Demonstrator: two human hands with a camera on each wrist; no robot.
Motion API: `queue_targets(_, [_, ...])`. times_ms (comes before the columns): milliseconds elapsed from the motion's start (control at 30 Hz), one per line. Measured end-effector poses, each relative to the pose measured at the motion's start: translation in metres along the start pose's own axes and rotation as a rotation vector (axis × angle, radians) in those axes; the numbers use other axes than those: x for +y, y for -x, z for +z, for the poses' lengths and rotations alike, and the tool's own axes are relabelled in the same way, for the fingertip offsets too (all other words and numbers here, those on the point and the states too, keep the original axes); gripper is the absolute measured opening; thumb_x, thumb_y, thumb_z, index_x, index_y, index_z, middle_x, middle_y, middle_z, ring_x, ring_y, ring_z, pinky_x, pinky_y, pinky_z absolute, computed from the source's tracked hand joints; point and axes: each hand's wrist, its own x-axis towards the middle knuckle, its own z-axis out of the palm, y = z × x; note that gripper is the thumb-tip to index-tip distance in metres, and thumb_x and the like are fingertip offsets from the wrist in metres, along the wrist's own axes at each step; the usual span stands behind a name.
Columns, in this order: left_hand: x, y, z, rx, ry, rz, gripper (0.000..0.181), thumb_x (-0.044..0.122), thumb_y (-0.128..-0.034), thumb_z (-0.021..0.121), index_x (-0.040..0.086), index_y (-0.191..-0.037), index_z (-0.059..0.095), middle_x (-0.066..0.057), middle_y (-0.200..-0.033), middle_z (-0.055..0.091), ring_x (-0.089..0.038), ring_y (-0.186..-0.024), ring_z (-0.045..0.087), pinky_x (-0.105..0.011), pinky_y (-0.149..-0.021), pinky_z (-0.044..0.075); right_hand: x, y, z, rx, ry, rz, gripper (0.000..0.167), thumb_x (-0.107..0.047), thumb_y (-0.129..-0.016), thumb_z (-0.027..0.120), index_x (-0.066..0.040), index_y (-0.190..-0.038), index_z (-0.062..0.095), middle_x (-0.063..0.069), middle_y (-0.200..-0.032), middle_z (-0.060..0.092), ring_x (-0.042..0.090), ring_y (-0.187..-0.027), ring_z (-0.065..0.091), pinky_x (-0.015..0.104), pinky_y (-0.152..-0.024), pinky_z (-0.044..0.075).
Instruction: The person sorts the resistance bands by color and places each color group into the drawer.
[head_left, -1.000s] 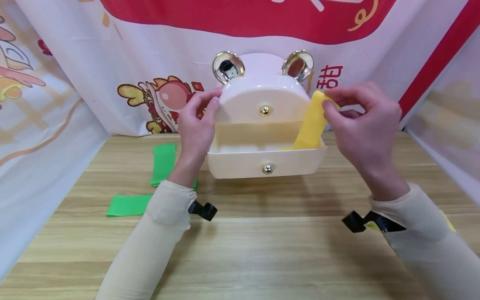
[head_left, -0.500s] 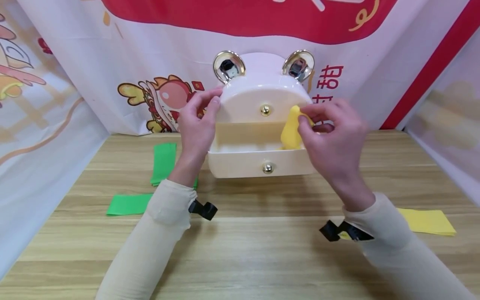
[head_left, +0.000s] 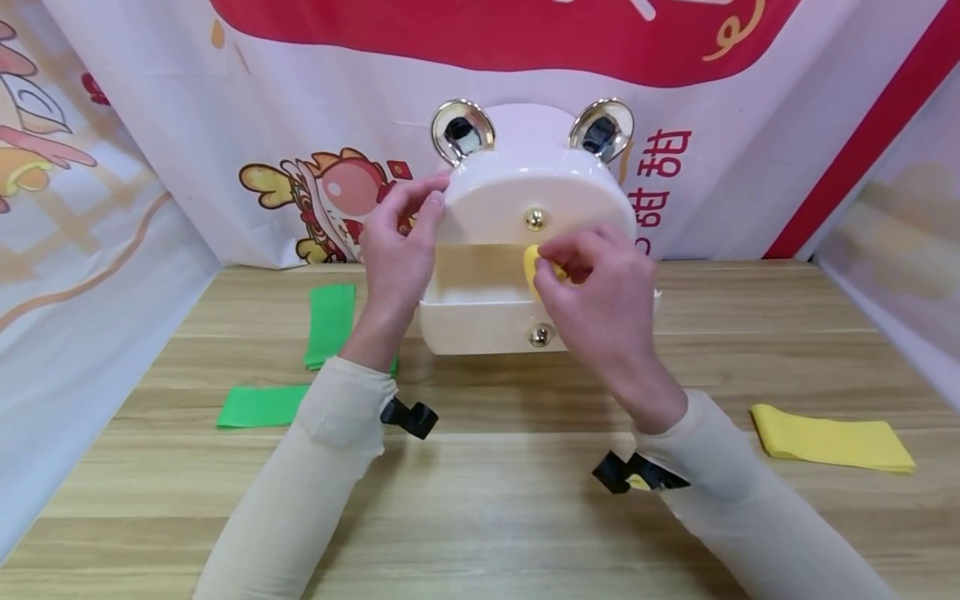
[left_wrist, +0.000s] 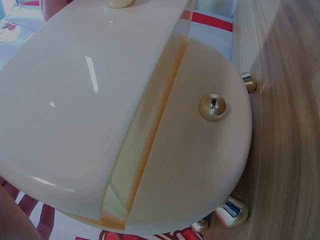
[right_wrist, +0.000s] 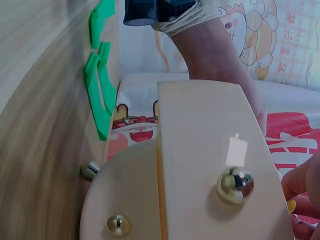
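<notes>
A white frog-shaped drawer box with gold-rimmed eyes stands against the backdrop. Its lower drawer is pulled out. My left hand rests its fingers against the box's left side; the left wrist view catches several of those fingers beside the pulled-out drawer. Over the right half of the drawer, my right hand pinches a yellow flat band between thumb and fingers. Only a bit of that band shows in the right wrist view, and its lower part is hidden behind the hand and drawer front.
Another yellow band lies folded on the wooden table at right. Green bands lie at left, partly behind my left forearm. Gold knobs stick out from the box. A printed cloth hangs behind it.
My right hand has moved left and down along the drawer with the yellow band, which now sits lower. The yellow band on the table has come into full view. My left hand keeps its place.
</notes>
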Motion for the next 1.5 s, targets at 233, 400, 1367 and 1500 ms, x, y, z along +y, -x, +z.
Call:
queue_targets(233, [0.000, 0.000, 0.000, -0.004, 0.009, 0.004, 0.026, 0.027, -0.1063, 0.064, 0.018, -0.128, 0.077, 0.009, -0.137, 0.073, -0.010, -0.122, 0.065, -0.030, -0.104, 0.057, -0.008, 0.000, 0.008, -0.057, 0.071, 0.062, 0.014, -0.019, -0.091, 0.079, -0.006, -0.097, 0.081, 0.010, -0.094, 0.080, 0.026, -0.082, 0.076, 0.042, -0.082, 0.056])
queue_targets(400, [-0.001, 0.001, 0.000, -0.006, 0.006, 0.011, 0.027, 0.027, -0.1065, 0.063, 0.018, -0.128, 0.076, 0.009, -0.137, 0.073, -0.010, -0.122, 0.065, -0.030, -0.104, 0.057, -0.012, 0.002, 0.010, -0.103, 0.073, 0.074, 0.015, -0.022, -0.092, 0.081, -0.008, -0.099, 0.081, 0.008, -0.094, 0.081, 0.023, -0.082, 0.077, 0.039, -0.077, 0.057])
queue_targets(1367, [-0.001, 0.001, 0.000, 0.004, 0.005, -0.016, 0.027, 0.029, -0.1063, 0.064, 0.021, -0.129, 0.076, 0.009, -0.137, 0.073, -0.010, -0.121, 0.065, -0.030, -0.103, 0.058, 0.040, -0.005, -0.076, 0.115, -0.113, 0.120, 0.028, -0.028, -0.093, 0.083, -0.013, -0.116, 0.082, -0.004, -0.109, 0.081, 0.006, -0.086, 0.073, 0.014, -0.081, 0.057])
queue_targets(1500, [-0.001, 0.001, 0.001, -0.002, 0.004, -0.024, 0.027, 0.029, -0.1063, 0.064, 0.022, -0.129, 0.076, 0.009, -0.137, 0.073, -0.010, -0.121, 0.065, -0.030, -0.103, 0.058, 0.060, 0.000, -0.094, 0.134, -0.060, 0.195, 0.028, -0.028, -0.093, 0.083, -0.015, -0.118, 0.082, -0.018, -0.104, 0.078, 0.003, -0.087, 0.071, 0.012, -0.079, 0.055])
